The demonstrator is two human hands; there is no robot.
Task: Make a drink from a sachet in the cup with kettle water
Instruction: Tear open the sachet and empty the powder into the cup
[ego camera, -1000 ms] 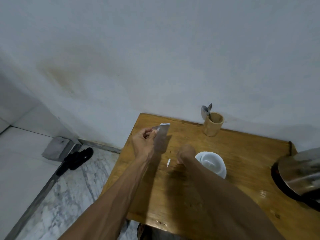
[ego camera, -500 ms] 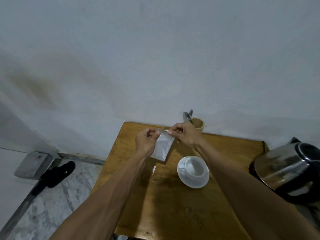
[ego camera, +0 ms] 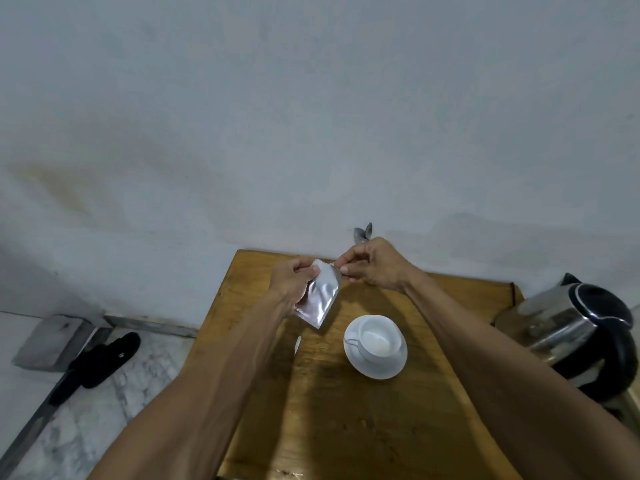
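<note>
Both hands pinch the sachet (ego camera: 319,296) above the desk (ego camera: 346,427), my left hand (ego camera: 292,282) gripping its side, my right hand (ego camera: 372,265) tearing its top, cup (ego camera: 379,341) unfilled, kettle (ego camera: 571,327) untouched.

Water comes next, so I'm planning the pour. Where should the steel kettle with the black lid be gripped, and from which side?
Probably by the black handle on the near right of the steel kettle with the black lid, taken with the right hand coming from the right. Its spout seems to point towards the wall, so the bare, possibly hot metal body faces the white cup.
</note>
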